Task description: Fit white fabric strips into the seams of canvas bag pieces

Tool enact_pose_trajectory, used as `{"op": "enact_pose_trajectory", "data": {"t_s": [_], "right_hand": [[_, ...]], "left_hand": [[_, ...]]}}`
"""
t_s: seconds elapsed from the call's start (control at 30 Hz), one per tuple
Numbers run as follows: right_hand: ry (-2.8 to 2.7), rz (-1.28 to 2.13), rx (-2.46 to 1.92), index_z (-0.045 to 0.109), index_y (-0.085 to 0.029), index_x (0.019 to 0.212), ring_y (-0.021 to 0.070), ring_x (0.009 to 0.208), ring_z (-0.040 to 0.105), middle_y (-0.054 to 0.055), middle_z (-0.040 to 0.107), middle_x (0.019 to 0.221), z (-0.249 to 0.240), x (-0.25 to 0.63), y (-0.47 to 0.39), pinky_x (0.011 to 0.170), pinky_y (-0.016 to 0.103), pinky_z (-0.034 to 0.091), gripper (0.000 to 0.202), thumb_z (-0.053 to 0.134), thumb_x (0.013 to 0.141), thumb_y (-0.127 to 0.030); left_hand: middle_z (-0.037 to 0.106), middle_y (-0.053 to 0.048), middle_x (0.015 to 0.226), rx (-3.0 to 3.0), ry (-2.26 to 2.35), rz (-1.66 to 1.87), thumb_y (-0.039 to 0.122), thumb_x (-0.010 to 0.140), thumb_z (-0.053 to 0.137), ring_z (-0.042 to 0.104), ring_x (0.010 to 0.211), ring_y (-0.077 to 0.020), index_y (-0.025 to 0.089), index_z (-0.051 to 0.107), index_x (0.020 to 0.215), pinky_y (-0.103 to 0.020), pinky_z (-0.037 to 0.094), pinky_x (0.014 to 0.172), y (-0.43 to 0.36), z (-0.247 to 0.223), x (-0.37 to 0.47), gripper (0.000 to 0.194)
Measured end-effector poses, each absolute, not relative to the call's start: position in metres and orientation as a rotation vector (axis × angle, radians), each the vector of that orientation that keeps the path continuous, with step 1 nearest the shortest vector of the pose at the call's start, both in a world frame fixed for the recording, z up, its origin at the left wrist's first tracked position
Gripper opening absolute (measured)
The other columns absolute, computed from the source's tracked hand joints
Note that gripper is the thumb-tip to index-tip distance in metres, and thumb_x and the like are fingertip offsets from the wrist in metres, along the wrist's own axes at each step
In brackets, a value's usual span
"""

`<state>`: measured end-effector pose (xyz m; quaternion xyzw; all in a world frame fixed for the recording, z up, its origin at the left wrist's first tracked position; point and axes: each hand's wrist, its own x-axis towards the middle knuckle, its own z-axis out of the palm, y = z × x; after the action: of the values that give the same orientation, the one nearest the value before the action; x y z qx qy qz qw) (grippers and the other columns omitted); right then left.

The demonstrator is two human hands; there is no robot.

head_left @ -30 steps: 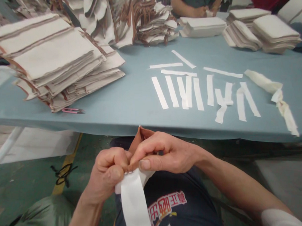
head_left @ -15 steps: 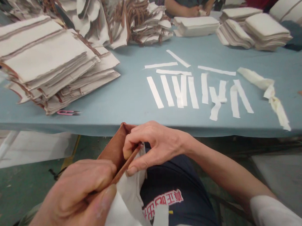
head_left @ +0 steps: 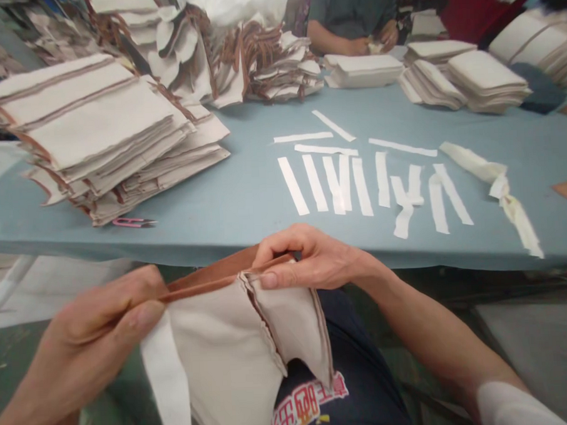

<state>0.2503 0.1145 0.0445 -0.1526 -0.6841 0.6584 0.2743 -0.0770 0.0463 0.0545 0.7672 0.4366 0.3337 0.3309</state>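
A cream fabric piece with a brown top edge and a dark-edged seam hangs over my lap, in front of the table. My left hand pinches its brown edge at the left end. A white strip hangs down beside the fabric, just below those fingers. Farther right, my right hand grips the same edge near the seam, thumb in front and fingers behind. Between both hands the edge runs fairly straight.
Several white strips lie on the blue table. Stacked fabric and pink snips are at the left. A twisted cream strip lies right. Behind, a person's hands work near more stacks.
My left hand has moved left, away from my right hand. The fabric is now spread wider, showing its cream face and seam. The view has shifted slightly.
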Motion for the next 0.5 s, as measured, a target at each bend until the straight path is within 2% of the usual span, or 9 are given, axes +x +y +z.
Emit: {"op": "enact_pose_trajectory", "data": {"t_s": [0.03, 0.1, 0.17, 0.2, 0.23, 0.3, 0.37, 0.5], "right_hand": [[-1.842, 1.760, -0.415, 0.074, -0.013, 0.092, 0.0091, 0.069, 0.048, -0.005, 0.059, 0.075, 0.053, 0.251, 0.114, 0.066, 0.024, 0.039, 0.025, 0.077, 0.100, -0.036], [-1.861, 1.747, -0.405, 0.073, -0.013, 0.089, 0.0088, 0.069, 0.048, -0.006, 0.056, 0.073, 0.066, 0.252, 0.112, 0.067, 0.024, 0.039, 0.022, 0.076, 0.100, -0.031], [-1.888, 1.749, -0.394, 0.072, -0.014, 0.086, 0.0092, 0.071, 0.049, -0.006, 0.053, 0.071, 0.073, 0.251, 0.110, 0.068, 0.024, 0.040, 0.020, 0.075, 0.100, -0.029], [-1.900, 1.751, -0.394, 0.071, -0.014, 0.086, 0.0094, 0.071, 0.050, -0.007, 0.052, 0.071, 0.073, 0.250, 0.109, 0.069, 0.025, 0.040, 0.021, 0.075, 0.100, -0.029], [-1.906, 1.749, -0.398, 0.070, -0.015, 0.085, 0.0095, 0.071, 0.050, -0.007, 0.052, 0.071, 0.072, 0.250, 0.108, 0.069, 0.025, 0.040, 0.021, 0.074, 0.100, -0.030], [-1.904, 1.752, -0.406, 0.069, -0.015, 0.086, 0.0093, 0.071, 0.048, -0.006, 0.052, 0.073, 0.068, 0.251, 0.106, 0.068, 0.025, 0.038, 0.023, 0.074, 0.100, -0.032], [-1.893, 1.765, -0.427, 0.067, -0.015, 0.087, 0.0090, 0.069, 0.044, -0.007, 0.051, 0.073, 0.061, 0.254, 0.106, 0.066, 0.025, 0.036, 0.025, 0.073, 0.101, -0.035], [-1.854, 1.808, -0.492, 0.066, -0.016, 0.088, 0.0087, 0.067, 0.039, -0.008, 0.048, 0.072, 0.045, 0.259, 0.105, 0.062, 0.026, 0.030, 0.033, 0.074, 0.102, -0.044]], "left_hand": [[0.078, -0.001, 0.079, 2.088, 1.119, 0.835, 0.036, 0.104, 0.072, 0.069, 0.070, -0.0200, 0.025, 0.084, 0.090, -0.024, 0.055, 0.064, 0.055, 0.056, -0.076, 0.021], [0.088, -0.002, 0.100, 2.241, 1.067, 0.819, 0.040, 0.101, 0.078, 0.078, 0.093, -0.0236, 0.027, 0.089, 0.105, -0.027, 0.059, 0.095, 0.069, 0.058, -0.068, 0.017], [0.091, -0.001, 0.111, 2.284, 1.004, 0.848, 0.045, 0.099, 0.083, 0.080, 0.107, -0.0247, 0.031, 0.088, 0.117, -0.033, 0.048, 0.121, 0.075, 0.062, -0.052, 0.024], [0.091, 0.000, 0.111, 2.268, 0.967, 0.842, 0.048, 0.099, 0.084, 0.081, 0.107, -0.0233, 0.032, 0.087, 0.118, -0.033, 0.046, 0.123, 0.076, 0.065, -0.042, 0.025], [0.090, 0.002, 0.106, 2.239, 0.938, 0.843, 0.049, 0.099, 0.085, 0.081, 0.101, -0.0211, 0.032, 0.086, 0.116, -0.030, 0.050, 0.117, 0.075, 0.068, -0.032, 0.023], [0.087, 0.004, 0.095, 2.187, 0.903, 0.812, 0.047, 0.097, 0.087, 0.079, 0.086, -0.0165, 0.030, 0.085, 0.104, -0.020, 0.057, 0.087, 0.072, 0.075, -0.012, 0.019], [0.083, 0.005, 0.083, 2.135, 0.908, 0.801, 0.045, 0.095, 0.088, 0.074, 0.072, -0.0135, 0.027, 0.082, 0.092, -0.017, 0.052, 0.067, 0.068, 0.081, 0.003, 0.019], [0.073, 0.006, 0.066, 1.989, 0.955, 0.750, 0.039, 0.098, 0.082, 0.061, 0.057, -0.0117, 0.024, 0.080, 0.080, -0.018, 0.044, 0.056, 0.066, 0.079, 0.013, 0.024]]}}
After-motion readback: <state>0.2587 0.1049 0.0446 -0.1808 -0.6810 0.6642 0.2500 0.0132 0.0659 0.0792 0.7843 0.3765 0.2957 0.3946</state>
